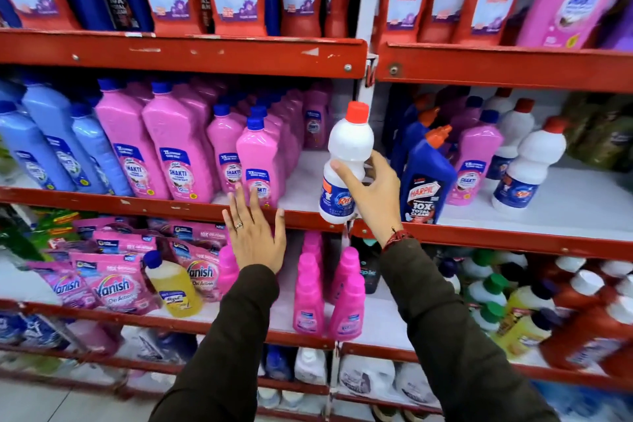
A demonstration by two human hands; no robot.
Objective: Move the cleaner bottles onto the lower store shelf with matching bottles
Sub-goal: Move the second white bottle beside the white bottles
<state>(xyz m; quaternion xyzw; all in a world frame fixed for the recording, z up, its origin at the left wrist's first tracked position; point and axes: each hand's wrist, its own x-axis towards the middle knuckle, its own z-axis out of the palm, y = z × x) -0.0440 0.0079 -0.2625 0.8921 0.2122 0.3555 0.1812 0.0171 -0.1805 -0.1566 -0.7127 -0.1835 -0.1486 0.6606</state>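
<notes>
My right hand (375, 195) grips a white cleaner bottle (347, 154) with a red cap and a blue label, held upright in front of the middle red shelf's post. My left hand (255, 236) is open with fingers spread, in front of the red edge of the middle shelf (137, 204), just below a pink bottle (258, 164). Two matching white red-capped bottles (529, 164) stand on the right part of the middle shelf. More white bottles (370, 377) sit on a low shelf near the floor, blurred.
A blue angled-neck bottle (428, 178) stands right of the held bottle. Rows of pink and light blue bottles (44, 144) fill the middle shelf's left. Below lie pink pouches (113, 284), a yellow bottle (173, 284), pink bottles (310, 291) and brown-red bottles (589, 329).
</notes>
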